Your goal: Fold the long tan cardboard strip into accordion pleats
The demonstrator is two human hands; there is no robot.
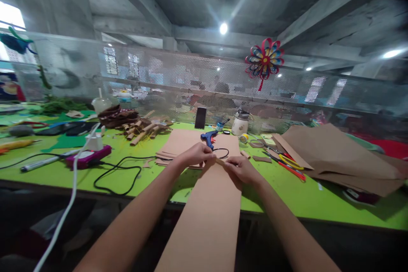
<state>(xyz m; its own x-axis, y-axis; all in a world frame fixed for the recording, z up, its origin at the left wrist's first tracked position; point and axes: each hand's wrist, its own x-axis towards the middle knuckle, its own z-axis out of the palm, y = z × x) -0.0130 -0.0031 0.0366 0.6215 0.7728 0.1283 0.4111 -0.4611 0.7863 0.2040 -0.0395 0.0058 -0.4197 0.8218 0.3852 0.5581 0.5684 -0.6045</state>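
Observation:
A long strip of brown kraft paper [210,212] runs from the table toward me and hangs over the front edge. Its far end is rolled into a narrow tube, pinched at the left by my left hand [198,155] and at the right by my right hand [241,168]. Both hands have their fingers closed on the rolled edge. Just beyond them a blue glue gun [208,138] lies on a stack of flat brown paper sheets [181,140]. A black cable loop shows behind the roll.
On the left are a purple power strip [89,156], a marker [47,162] and a pile of rolled paper tubes [143,131]. A phone [200,117] and a lidded jar [240,123] stand at the back. Scissors [290,162] and large crumpled kraft paper [344,148] lie at right.

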